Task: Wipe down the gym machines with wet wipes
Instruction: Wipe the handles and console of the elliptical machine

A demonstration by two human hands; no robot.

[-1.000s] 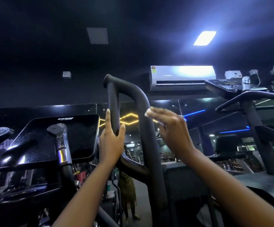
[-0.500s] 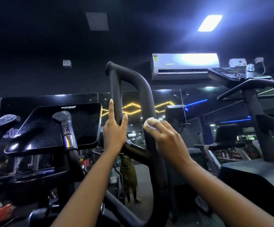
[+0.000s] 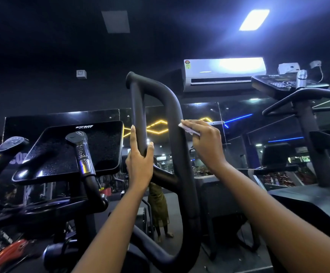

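Note:
A black looped handlebar (image 3: 172,107) of an elliptical machine rises in the middle of the view. My left hand (image 3: 140,164) grips its inner upright bar, thumb on the right side and index finger stretched up along the bar. My right hand (image 3: 205,146) holds a white wet wipe (image 3: 187,129) in its fingers and presses it against the right side of the outer thick bar. The machine's black console screen (image 3: 71,150) tilts up at the left, with a short grip handle (image 3: 81,152) in front of it.
A second machine with console and handlebars (image 3: 306,103) stands at the right. A mirror wall behind reflects a person in a long garment (image 3: 158,207). A white air conditioner (image 3: 223,72) hangs above. Another handle (image 3: 6,150) sticks in from the left.
My right hand with the wipe slid down the outer bar, then back up and to its right side. My left hand kept its grip on the inner bar.

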